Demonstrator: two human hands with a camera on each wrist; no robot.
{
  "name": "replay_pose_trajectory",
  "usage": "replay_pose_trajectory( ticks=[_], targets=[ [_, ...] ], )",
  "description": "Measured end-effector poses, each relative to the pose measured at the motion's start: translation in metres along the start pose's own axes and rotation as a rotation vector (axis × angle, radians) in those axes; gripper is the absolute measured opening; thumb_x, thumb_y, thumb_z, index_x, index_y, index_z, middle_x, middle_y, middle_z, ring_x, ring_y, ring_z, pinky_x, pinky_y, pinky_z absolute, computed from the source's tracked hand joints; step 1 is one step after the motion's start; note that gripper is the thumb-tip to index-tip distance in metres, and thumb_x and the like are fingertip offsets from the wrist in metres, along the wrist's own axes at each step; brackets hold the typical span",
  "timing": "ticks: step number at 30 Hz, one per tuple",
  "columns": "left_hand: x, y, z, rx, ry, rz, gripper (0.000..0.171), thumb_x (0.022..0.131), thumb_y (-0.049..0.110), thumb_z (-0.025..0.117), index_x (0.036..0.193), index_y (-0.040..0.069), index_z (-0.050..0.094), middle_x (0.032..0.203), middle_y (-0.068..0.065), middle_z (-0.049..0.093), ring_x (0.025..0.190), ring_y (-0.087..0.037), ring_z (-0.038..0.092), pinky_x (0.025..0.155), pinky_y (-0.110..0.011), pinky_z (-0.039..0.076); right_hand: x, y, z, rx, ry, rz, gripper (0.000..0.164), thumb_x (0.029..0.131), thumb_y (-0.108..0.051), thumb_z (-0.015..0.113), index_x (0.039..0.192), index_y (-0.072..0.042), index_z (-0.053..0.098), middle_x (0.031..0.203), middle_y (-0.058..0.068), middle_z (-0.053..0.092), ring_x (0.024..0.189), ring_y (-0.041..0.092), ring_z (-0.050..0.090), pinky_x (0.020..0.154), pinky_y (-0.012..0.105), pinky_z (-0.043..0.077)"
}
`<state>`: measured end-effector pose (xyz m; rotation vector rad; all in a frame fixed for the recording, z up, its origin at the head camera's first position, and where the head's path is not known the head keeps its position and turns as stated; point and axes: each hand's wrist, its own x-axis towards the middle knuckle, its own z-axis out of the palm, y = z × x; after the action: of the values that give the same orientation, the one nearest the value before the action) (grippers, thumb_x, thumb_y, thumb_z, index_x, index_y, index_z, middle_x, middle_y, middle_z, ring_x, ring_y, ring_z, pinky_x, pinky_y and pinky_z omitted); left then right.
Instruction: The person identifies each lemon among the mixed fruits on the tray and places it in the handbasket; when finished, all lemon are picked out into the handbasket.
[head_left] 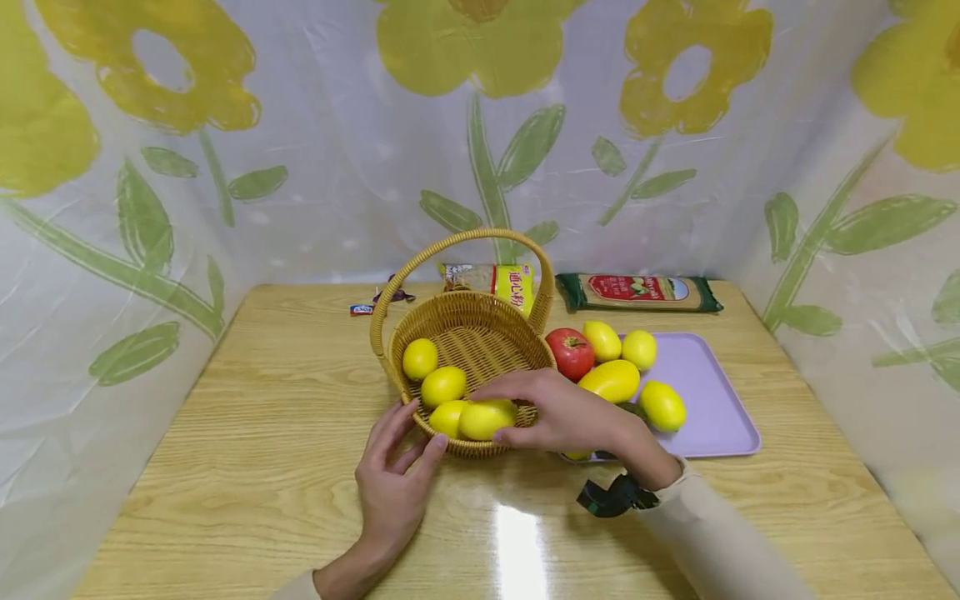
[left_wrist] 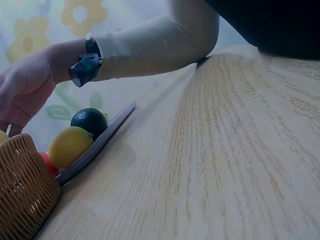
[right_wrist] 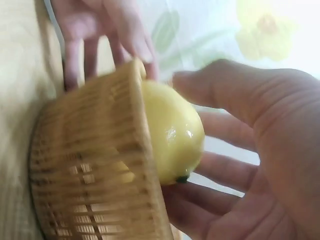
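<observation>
A wicker basket [head_left: 480, 342] with a tall hoop handle stands mid-table with several yellow lemons inside. My right hand [head_left: 558, 417] reaches over its right rim, thumb and fingers around the nearest lemon [head_left: 487, 419]. That lemon pokes above the rim in the right wrist view, the thumb tip at its upper edge. Another lemon [head_left: 448, 418] lies against it, with a lemon [head_left: 443, 386] and one more lemon [head_left: 420, 359] farther up the left wall. My left hand [head_left: 393, 475] touches the basket's front left, fingers along the outside and thumb by the front rim.
A purple tray [head_left: 731, 417] right of the basket bears a red apple [head_left: 572, 354], a long yellow fruit [head_left: 611, 381], several lemons and a dark green fruit [left_wrist: 90, 122]. Behind lie a yellow pasta bag [head_left: 513, 286], a green-ended noodle pack [head_left: 637, 292] and a small wrapped item [head_left: 362, 309].
</observation>
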<state>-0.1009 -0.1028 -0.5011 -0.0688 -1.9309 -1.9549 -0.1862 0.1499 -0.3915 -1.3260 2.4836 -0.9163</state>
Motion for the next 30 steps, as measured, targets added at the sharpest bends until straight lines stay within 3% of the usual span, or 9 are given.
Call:
replay_pose_trajectory(
  ticks=[7, 11, 14, 20, 25, 30],
  targets=[
    [-0.001, 0.000, 0.000, 0.009, 0.012, -0.002, 0.055, 0.096, -0.002, 0.082, 0.149, 0.002, 0.065, 0.164, -0.016, 0.048, 0.141, -0.048, 0.057, 0.107, -0.037, 0.064, -0.001, -0.003, 0.002, 0.081, 0.015, -0.022, 0.063, 0.102, -0.038, 0.082, 0.158, -0.020, 0.061, 0.161, -0.005, 0.061, 0.150, 0.016, 0.056, 0.128, 0.045, 0.050],
    [0.000, -0.001, 0.000, 0.003, 0.010, -0.001, 0.057, 0.096, -0.004, 0.082, 0.149, 0.002, 0.065, 0.164, -0.015, 0.048, 0.141, -0.046, 0.057, 0.108, -0.037, 0.063, -0.012, 0.012, -0.020, 0.196, 0.050, -0.023, 0.056, 0.101, -0.028, 0.083, 0.154, -0.021, 0.065, 0.154, -0.004, 0.067, 0.143, 0.017, 0.063, 0.121, 0.039, 0.058],
    [0.000, -0.001, 0.000, 0.001, 0.005, 0.007, 0.057, 0.095, -0.005, 0.082, 0.149, -0.001, 0.064, 0.163, -0.016, 0.048, 0.141, -0.046, 0.057, 0.108, -0.038, 0.063, -0.030, 0.028, -0.047, 0.295, 0.090, 0.011, 0.051, 0.100, -0.014, 0.082, 0.150, -0.018, 0.069, 0.150, 0.004, 0.070, 0.135, 0.019, 0.070, 0.112, 0.035, 0.063],
    [0.000, -0.001, 0.001, -0.006, 0.005, 0.006, 0.057, 0.095, -0.005, 0.082, 0.149, 0.005, 0.066, 0.163, -0.015, 0.049, 0.141, -0.046, 0.057, 0.108, -0.038, 0.063, -0.082, 0.078, -0.094, 0.391, 0.264, 0.141, 0.045, 0.103, 0.001, 0.073, 0.147, -0.005, 0.068, 0.148, 0.023, 0.068, 0.128, 0.016, 0.073, 0.105, 0.025, 0.065],
    [0.000, 0.000, 0.001, 0.003, 0.007, 0.003, 0.057, 0.095, -0.004, 0.082, 0.148, 0.009, 0.067, 0.162, -0.015, 0.050, 0.141, -0.046, 0.057, 0.108, -0.037, 0.063, -0.124, 0.123, -0.109, 0.368, 0.400, 0.264, 0.040, 0.107, -0.001, 0.069, 0.147, 0.001, 0.066, 0.142, 0.016, 0.073, 0.126, 0.010, 0.073, 0.104, 0.020, 0.064],
    [0.000, -0.001, 0.001, 0.013, 0.005, 0.018, 0.056, 0.096, -0.004, 0.082, 0.149, 0.003, 0.066, 0.161, -0.019, 0.050, 0.140, -0.045, 0.058, 0.106, -0.035, 0.064, -0.149, 0.144, -0.114, 0.293, 0.403, 0.435, 0.043, 0.107, -0.012, 0.074, 0.148, -0.002, 0.066, 0.140, 0.013, 0.075, 0.119, 0.003, 0.074, 0.100, 0.012, 0.060]
  ],
)
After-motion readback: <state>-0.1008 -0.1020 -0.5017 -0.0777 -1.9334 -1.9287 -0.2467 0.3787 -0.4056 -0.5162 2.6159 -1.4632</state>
